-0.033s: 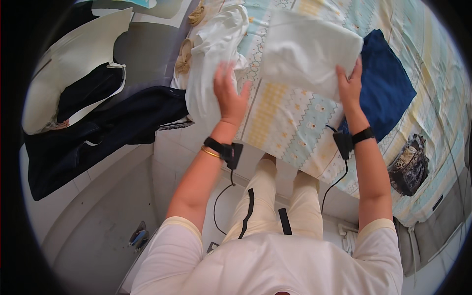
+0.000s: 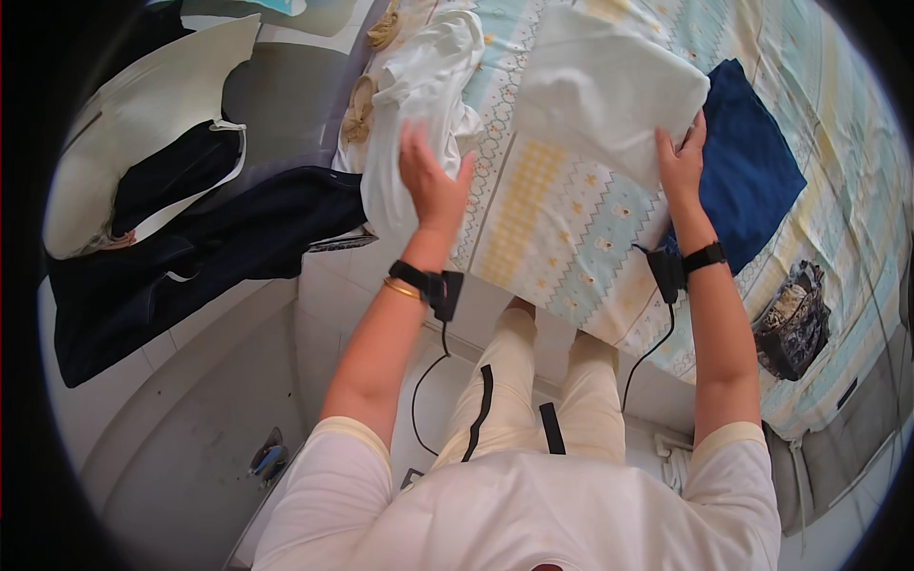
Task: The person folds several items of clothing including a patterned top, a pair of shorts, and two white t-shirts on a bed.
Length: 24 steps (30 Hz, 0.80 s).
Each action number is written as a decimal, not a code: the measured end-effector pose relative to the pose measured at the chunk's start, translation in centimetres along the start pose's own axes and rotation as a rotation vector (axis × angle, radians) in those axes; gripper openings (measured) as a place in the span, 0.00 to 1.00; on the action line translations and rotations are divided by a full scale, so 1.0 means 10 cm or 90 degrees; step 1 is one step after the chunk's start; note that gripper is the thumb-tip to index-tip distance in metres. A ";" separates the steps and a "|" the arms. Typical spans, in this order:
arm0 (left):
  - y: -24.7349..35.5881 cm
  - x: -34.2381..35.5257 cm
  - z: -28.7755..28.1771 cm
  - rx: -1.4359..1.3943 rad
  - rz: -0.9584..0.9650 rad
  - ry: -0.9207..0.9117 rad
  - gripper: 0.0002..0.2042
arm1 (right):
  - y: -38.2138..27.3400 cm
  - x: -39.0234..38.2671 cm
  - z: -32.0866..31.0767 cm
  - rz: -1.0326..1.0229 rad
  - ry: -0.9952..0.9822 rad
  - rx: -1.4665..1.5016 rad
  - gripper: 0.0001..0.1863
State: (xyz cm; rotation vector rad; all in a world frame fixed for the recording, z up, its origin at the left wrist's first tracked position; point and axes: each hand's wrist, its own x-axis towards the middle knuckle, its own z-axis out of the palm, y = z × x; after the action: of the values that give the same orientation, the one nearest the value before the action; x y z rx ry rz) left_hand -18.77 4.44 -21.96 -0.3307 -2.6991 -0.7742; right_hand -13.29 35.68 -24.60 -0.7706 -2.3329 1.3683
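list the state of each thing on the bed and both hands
white folded cloth: folded, flat on bedsheet
blue garment: folded, beside it
white shirt: crumpled
right hand: open, on white folded cloth's edge
left hand: open, over white shirt

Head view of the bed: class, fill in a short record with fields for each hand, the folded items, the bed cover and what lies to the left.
left hand: open, fingers spread, over a crumpled white garment
right hand: flat on the edge of a folded white cloth
beside the right hand: folded dark blue garment
bed cover: pale blue and yellow patterned sheet
wrists: black strap with a cabled device on each
left of bed: dark navy clothing in a heap
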 end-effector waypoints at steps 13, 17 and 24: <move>0.21 -0.67 -0.87 -0.515 -0.404 -0.346 0.18 | -0.78 -1.09 0.67 0.538 -0.527 0.632 0.20; 0.66 -1.19 -1.02 -0.399 0.082 -0.586 0.20 | -1.04 -1.27 0.62 0.603 -0.611 0.474 0.21; 0.25 -1.48 -0.78 -0.379 -0.442 -0.406 0.20 | -0.27 -1.69 0.10 0.493 -0.522 0.208 0.19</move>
State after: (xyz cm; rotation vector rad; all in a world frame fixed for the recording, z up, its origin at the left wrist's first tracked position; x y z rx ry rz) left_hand -2.56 0.28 -19.80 0.3325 -3.1106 -1.9699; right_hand -1.10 23.82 -22.82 -1.2452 -2.2778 2.7473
